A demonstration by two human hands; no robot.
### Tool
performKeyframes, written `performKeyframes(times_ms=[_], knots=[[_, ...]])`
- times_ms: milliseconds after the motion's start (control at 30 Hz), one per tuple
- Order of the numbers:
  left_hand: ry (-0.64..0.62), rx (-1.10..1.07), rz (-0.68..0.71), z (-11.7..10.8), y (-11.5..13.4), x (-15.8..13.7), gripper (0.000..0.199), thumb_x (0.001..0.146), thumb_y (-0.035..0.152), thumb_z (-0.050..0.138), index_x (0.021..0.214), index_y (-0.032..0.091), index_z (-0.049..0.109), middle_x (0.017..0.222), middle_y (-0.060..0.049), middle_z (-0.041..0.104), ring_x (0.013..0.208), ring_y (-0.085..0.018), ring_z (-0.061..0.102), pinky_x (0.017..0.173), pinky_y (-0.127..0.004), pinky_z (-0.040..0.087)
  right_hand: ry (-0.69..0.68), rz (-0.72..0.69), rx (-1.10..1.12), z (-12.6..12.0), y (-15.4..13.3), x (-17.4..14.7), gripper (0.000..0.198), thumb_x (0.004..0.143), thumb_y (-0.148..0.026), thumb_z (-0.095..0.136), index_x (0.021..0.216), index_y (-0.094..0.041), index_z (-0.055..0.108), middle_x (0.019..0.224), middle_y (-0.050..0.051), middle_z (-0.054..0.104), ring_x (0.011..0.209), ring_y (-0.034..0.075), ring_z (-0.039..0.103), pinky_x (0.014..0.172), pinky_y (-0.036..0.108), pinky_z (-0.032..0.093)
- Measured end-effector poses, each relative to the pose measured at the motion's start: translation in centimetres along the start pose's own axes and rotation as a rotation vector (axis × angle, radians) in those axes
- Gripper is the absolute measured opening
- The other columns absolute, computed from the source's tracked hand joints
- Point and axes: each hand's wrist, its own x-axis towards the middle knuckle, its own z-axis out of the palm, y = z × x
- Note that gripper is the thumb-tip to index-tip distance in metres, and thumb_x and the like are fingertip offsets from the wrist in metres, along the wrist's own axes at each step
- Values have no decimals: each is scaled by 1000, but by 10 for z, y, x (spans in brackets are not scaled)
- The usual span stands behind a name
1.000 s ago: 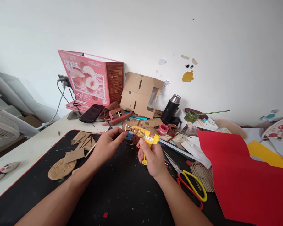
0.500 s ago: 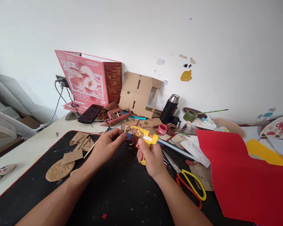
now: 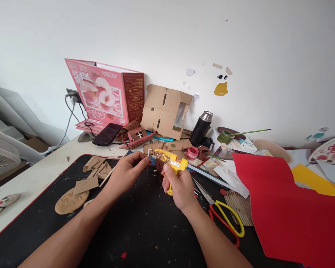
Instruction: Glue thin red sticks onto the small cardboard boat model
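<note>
My right hand [image 3: 181,186] is wrapped round the handle of a yellow glue gun [image 3: 179,163], whose barrel is smeared with dark residue. Its nozzle points left, toward my left hand [image 3: 130,169]. The fingertips of that hand are pinched on a small pale strip [image 3: 149,152], which stands up right by the nozzle. Whether nozzle and strip touch, I cannot tell. Below the gun, partly hidden by my right hand, is a dark brown piece [image 3: 158,175]. Behind the hands sits a small reddish-brown model boat [image 3: 139,138] with a cabin.
Cardboard scraps [image 3: 96,167] and a round tan disc [image 3: 71,201] lie left on the black mat [image 3: 145,234]. Scissors [image 3: 230,216] and a red sheet [image 3: 290,212] lie right. Behind are paint jars [image 3: 191,152], a black flask [image 3: 201,130], a phone [image 3: 107,134] and a pink box [image 3: 100,93].
</note>
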Motion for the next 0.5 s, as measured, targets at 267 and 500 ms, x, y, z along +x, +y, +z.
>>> performKeyframes(times_ms=[267,500], knots=[[5,5,2,0,-1,-1,42,92,60,61,76,22,67,72,-1,66,71,-20,60,68,-30,48,-4,-1,1,0,-1,0,60,96,-76,62,68,-23,58,43,-4,49,42,13,51,46,26,39],[2,-19,-6,0,0,-1,40,91,59,62,77,22,67,72,0,65,69,-19,60,67,-30,48,4,-1,0,1,-3,0,61,95,-76,62,67,-23,57,42,-3,48,42,14,51,46,26,39]])
